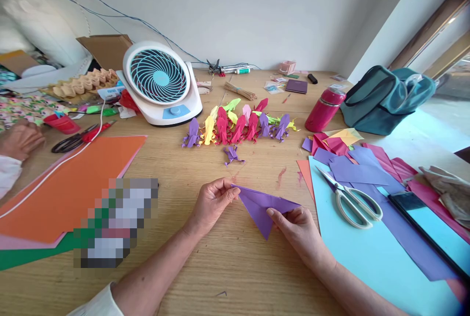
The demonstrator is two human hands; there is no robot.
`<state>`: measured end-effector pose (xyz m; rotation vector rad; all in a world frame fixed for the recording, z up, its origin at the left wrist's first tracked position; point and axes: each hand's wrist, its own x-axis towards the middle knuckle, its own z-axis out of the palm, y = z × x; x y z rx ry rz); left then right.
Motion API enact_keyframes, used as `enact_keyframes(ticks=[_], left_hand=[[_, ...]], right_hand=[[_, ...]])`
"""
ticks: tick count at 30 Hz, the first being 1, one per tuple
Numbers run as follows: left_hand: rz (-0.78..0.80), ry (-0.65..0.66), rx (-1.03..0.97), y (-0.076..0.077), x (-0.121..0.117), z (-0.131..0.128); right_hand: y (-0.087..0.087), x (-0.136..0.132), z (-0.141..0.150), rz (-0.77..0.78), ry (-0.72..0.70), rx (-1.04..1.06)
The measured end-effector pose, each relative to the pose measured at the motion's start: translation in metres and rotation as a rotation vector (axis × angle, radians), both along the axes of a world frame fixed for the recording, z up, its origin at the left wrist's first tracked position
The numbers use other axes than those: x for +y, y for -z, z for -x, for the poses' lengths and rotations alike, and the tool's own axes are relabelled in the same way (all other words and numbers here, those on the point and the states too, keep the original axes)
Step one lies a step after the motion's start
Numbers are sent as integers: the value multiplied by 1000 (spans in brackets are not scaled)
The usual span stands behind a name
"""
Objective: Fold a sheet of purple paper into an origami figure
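At the far left another person's hand (pixel 24 139), in a white sleeve, was loosely curled near a red cup (pixel 63 122); I could not tell whether it held anything. Just right of the cup lay dark-handled scissors (pixel 68 143), above an orange sheet (pixel 79 174) crossed by a white cable (pixel 47 175). A white fan (pixel 159 78) with blue blades stood behind, tilted back. Next came the person's left hand (pixel 211 203), nearly closed, its thumb and forefinger pinching the left corner of a folded purple paper (pixel 259 206). That paper was held above the wooden table (pixel 191 277), a triangle with one point hanging down. Beyond it stood a cluster of folded paper figures (pixel 238 127) in purple, yellow, red and green, with a single purple figure (pixel 233 155) set in front. The right hand (pixel 299 225), partly closed, gripped the paper near its right end, thumb flat on the face. Farther right stood a red flask (pixel 325 110); nearer lay a light-blue sheet (pixel 341 257) bearing white-handled scissors (pixel 362 220), purple paper pieces (pixel 356 171) and a phone (pixel 429 228). A teal bag (pixel 370 105) stood behind them.
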<state>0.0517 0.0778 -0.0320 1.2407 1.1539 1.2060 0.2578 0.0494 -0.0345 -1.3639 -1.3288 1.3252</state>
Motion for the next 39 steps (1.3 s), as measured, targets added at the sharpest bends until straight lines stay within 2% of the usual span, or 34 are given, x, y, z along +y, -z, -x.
enact_keyframes(ticks=[8, 19, 32, 39], left_hand=[[25, -19, 38, -1, 0, 0], [1, -50, 60, -1, -1, -2], [-18, -8, 73, -3, -2, -3], [15, 90, 57, -6, -4, -6]], right_hand=[[1, 0, 0, 31, 3, 65], [10, -2, 1, 21, -84, 197], [8, -2, 1, 33, -53, 197], [17, -2, 0, 4, -50, 195]])
